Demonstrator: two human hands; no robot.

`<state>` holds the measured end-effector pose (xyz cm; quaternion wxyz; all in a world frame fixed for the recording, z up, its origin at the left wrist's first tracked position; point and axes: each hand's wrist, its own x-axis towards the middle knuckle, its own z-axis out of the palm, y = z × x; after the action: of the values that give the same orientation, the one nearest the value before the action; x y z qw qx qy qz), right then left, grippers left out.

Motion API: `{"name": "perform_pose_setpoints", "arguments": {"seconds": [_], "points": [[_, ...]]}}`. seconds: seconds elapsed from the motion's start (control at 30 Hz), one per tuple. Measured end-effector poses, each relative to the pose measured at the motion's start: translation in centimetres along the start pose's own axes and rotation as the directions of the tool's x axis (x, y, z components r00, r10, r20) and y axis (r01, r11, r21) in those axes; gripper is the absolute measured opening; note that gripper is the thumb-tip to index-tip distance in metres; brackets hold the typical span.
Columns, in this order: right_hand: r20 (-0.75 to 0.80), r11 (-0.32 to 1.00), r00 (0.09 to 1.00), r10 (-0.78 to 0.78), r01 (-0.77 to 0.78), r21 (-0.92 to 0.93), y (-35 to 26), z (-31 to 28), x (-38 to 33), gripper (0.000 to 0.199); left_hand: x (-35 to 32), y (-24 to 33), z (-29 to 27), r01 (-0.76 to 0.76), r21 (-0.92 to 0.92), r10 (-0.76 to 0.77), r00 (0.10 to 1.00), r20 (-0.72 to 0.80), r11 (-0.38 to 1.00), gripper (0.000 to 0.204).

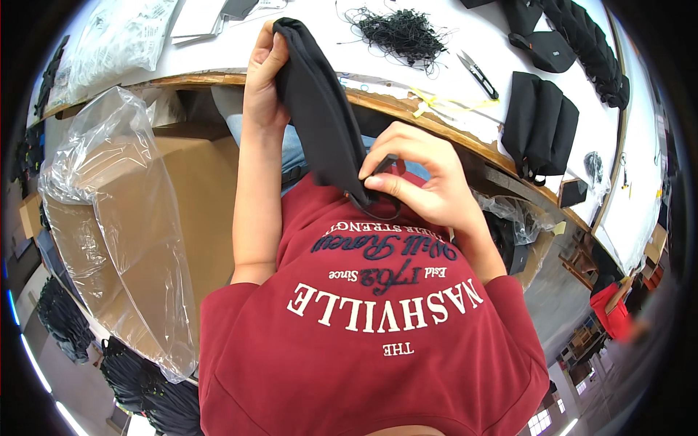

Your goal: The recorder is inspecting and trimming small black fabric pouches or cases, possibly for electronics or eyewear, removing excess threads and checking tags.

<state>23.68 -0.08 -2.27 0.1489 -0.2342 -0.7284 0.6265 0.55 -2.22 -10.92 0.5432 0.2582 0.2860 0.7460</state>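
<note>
A flat black fabric pouch (316, 109) hangs tilted between my hands, in front of my red shirt. My left hand (267, 76) grips its far end, thumb on top and fingers behind. At the near end, my right hand (418, 174) pinches the pouch's edge between thumb and fingertips. A narrow black strap (391, 212) loops down from that corner, and part of it passes by the right fingers. Whether anything is inside the pouch cannot be seen.
On the white table (305, 54) ahead lie a tangle of black cords (400, 35), thread snips (478, 75), yellow ribbon (451, 103) and stacked black pouches (539, 123). Left stand a cardboard box (196, 189) under clear plastic (131, 218) and a plastic bag pile (116, 40).
</note>
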Motion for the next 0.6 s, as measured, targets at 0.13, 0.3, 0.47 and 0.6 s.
{"name": "perform_pose_setpoints", "arguments": {"seconds": [0.13,0.3,0.47,0.6], "points": [[0.028,0.995,0.995,-0.097,0.097,0.0,0.2,-0.1,0.1,0.009,0.5,-0.7,-0.2,-0.005,-0.067,0.0,0.997,-0.075,0.998,0.019],[0.006,0.992,0.992,-0.127,0.127,-0.021,0.6,-0.4,0.3,0.012,1.0,-0.6,-1.9,0.008,-0.124,-0.027,0.988,-0.154,0.992,0.021],[-0.422,0.999,0.906,0.011,0.005,0.036,2.1,-0.7,0.1,0.035,0.6,1.3,1.4,0.175,-0.005,-0.158,0.872,-0.463,0.985,0.028],[-0.416,0.795,0.852,0.318,-0.001,0.607,2.3,-2.7,0.1,0.035,-2.2,2.5,2.2,0.207,0.111,-0.176,0.954,-0.245,0.972,0.057]]}}
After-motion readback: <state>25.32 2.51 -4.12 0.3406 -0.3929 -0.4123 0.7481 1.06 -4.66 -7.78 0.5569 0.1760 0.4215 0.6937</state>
